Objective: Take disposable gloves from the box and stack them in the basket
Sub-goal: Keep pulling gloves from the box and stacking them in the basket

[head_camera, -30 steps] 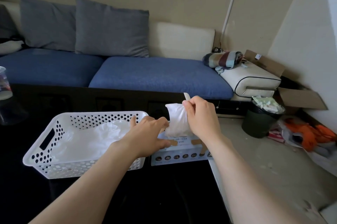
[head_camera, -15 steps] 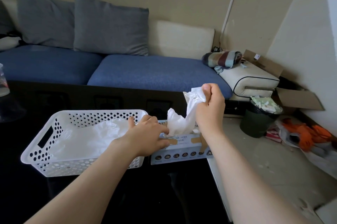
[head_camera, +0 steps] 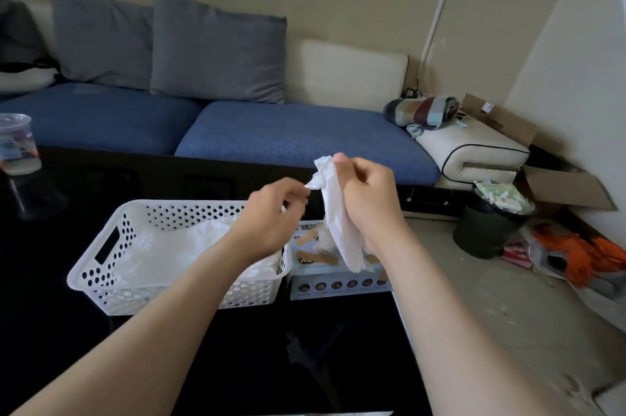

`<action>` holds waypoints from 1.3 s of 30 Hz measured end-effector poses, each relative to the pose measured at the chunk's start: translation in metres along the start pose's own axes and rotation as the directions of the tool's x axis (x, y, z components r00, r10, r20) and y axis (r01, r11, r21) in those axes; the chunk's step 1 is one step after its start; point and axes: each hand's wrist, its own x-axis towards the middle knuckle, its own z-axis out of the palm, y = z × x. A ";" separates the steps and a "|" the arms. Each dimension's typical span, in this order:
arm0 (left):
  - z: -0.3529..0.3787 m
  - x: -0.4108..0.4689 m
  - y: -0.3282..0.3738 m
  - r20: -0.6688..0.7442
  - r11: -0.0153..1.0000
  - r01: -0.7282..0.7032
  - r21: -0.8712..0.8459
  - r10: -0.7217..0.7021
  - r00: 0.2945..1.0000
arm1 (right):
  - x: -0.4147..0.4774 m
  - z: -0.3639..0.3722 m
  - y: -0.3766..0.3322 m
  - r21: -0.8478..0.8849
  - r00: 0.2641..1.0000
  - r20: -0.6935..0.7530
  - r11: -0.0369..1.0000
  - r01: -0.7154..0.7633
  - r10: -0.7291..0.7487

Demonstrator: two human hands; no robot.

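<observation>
**Glove held in both hands above the box**

I saw the right hand (head_camera: 367,198) pinching the top of a white glove (head_camera: 338,225) between thumb and curled fingers. The glove hung down over the box (head_camera: 338,285); I couldn't tell whether its lower end touched it. The left hand (head_camera: 271,212) pinched the glove's upper left corner. The box sat on the black table (head_camera: 271,354), just beside the right end of the white basket (head_camera: 101,268). A pile of gloves (head_camera: 176,246) lay inside the basket.
</observation>
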 end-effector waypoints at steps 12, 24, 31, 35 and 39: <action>-0.041 -0.021 0.014 -0.177 0.916 -0.087 -0.392 0.018 0.984 | -0.020 0.033 -0.025 0.062 0.887 0.361 0.941 -0.332 0.289; -0.086 -0.038 0.009 -0.242 0.931 0.041 -0.362 -0.136 0.961 | -0.044 0.059 -0.052 -0.065 0.826 0.547 0.991 -0.120 0.136; -0.099 -0.042 0.000 -0.198 0.942 0.197 -0.270 -0.254 0.947 | -0.037 0.054 -0.045 -0.140 0.706 0.591 0.911 -0.387 0.391; -0.103 -0.044 -0.009 -0.129 0.919 0.335 -0.209 -0.366 0.922 | -0.031 0.055 -0.035 -0.291 0.788 0.409 0.885 -0.364 0.459; -0.109 -0.044 -0.024 -0.146 0.880 0.469 -0.072 -0.474 0.868 | -0.028 0.066 -0.024 -0.431 0.935 0.226 0.889 -0.154 0.272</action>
